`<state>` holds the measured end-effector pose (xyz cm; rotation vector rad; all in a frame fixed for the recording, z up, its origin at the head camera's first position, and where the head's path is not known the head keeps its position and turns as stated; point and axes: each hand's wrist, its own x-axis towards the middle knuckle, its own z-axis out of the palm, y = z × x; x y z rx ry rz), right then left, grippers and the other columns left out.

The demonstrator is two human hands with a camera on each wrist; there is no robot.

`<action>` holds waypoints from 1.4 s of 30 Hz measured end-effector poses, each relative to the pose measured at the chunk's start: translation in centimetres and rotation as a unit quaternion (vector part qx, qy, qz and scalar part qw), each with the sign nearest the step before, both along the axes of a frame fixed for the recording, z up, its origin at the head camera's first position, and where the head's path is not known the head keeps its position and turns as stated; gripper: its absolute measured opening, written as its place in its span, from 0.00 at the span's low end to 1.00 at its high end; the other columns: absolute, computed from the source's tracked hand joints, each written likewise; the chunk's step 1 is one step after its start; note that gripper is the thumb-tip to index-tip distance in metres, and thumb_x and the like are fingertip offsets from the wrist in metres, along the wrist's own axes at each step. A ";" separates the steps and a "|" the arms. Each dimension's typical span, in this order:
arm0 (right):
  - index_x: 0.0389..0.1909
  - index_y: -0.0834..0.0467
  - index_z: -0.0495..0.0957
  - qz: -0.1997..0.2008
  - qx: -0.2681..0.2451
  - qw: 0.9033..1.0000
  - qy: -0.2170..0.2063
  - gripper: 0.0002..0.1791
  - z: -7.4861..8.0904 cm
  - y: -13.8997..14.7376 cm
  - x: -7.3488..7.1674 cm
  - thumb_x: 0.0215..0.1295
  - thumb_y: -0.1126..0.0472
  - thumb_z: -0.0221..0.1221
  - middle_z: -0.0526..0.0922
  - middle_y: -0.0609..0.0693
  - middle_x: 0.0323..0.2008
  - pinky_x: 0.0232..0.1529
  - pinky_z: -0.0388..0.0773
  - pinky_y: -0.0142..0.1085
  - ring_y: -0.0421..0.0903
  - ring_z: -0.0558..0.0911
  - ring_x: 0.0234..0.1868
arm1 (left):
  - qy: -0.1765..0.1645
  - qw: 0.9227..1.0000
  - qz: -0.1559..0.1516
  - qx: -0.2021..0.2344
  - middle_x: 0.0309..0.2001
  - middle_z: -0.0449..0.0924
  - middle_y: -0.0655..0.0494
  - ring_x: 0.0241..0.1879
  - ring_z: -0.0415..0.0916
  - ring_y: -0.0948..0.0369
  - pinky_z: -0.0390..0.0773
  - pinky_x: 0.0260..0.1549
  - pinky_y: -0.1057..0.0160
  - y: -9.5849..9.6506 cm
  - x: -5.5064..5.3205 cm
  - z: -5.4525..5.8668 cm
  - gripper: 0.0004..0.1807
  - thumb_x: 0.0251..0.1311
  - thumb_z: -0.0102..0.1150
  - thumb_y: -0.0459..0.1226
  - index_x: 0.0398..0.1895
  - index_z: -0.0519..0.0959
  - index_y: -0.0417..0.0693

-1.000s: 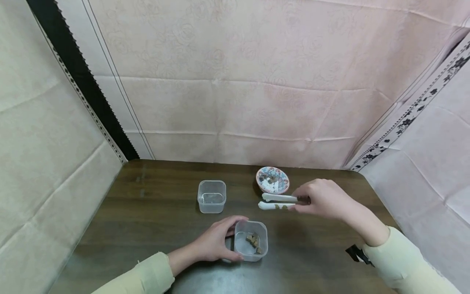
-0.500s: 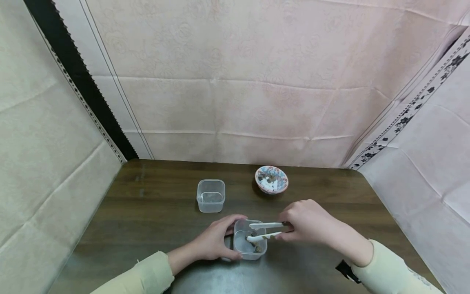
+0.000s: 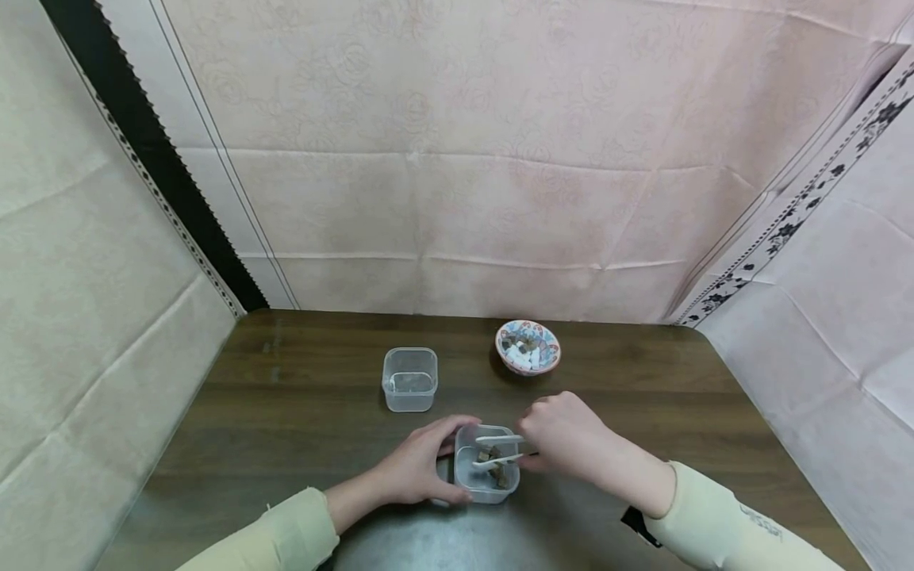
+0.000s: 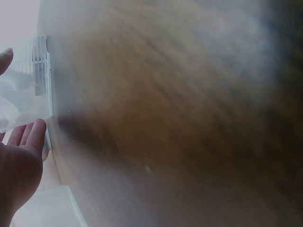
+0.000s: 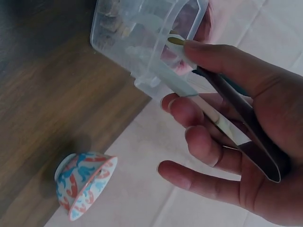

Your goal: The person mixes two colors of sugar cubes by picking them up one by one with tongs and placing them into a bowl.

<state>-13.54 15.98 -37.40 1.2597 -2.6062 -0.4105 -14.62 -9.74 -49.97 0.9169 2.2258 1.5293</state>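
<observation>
My left hand holds a small clear plastic container between thumb and fingers on the table. Inside it lie several small brown pieces. From the right, my right hand grips a pair of tongs whose white arms reach over the rim into the container, among the pieces. The right wrist view shows the tongs' dark springy bend in the palm, thumb on one arm and fingers along the other. Whether the tips pinch a piece, I cannot tell.
Behind the held container stands a second clear container. A patterned bowl with white and brown pieces sits toward the table's back edge. Pale cloth hangs behind the brown wooden table and at both sides.
My right hand has brought the tongs from beside the bowl down and left into the container, and the arms stand closer together. The left hand stays on the container.
</observation>
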 end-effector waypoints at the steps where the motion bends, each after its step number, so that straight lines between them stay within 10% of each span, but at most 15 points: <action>1: 0.14 0.45 0.72 0.001 0.002 1.000 0.003 0.27 -0.1 -0.2 0.0 0.49 0.37 0.79 0.73 0.38 0.15 0.13 0.66 0.37 0.42 0.74 0.17 | 0.000 1.000 0.000 0.000 0.71 0.73 0.59 0.71 0.71 0.55 0.75 0.70 0.64 0.0 0.0 0.0 0.50 0.49 0.87 0.36 0.76 0.69 0.47; 16: 0.17 0.46 0.80 -0.006 0.038 0.999 -0.023 0.21 -0.2 -1.3 0.0 0.55 0.42 0.79 0.78 0.41 0.16 0.15 0.70 0.37 0.42 0.76 0.18 | 0.003 1.000 -0.007 0.007 0.71 0.74 0.53 0.71 0.72 0.54 0.74 0.70 0.64 0.0 -0.1 -0.1 0.50 0.49 0.86 0.35 0.76 0.69 0.46; 42: 0.22 0.43 0.77 0.040 -0.174 0.981 -0.081 0.17 3.5 3.8 -0.1 0.59 0.51 0.78 0.69 0.33 0.20 0.20 0.60 0.27 0.28 0.64 0.22 | -0.011 1.000 0.003 -0.002 0.68 0.75 0.55 0.70 0.73 0.52 0.75 0.69 0.64 0.0 0.2 0.3 0.49 0.47 0.87 0.34 0.74 0.71 0.56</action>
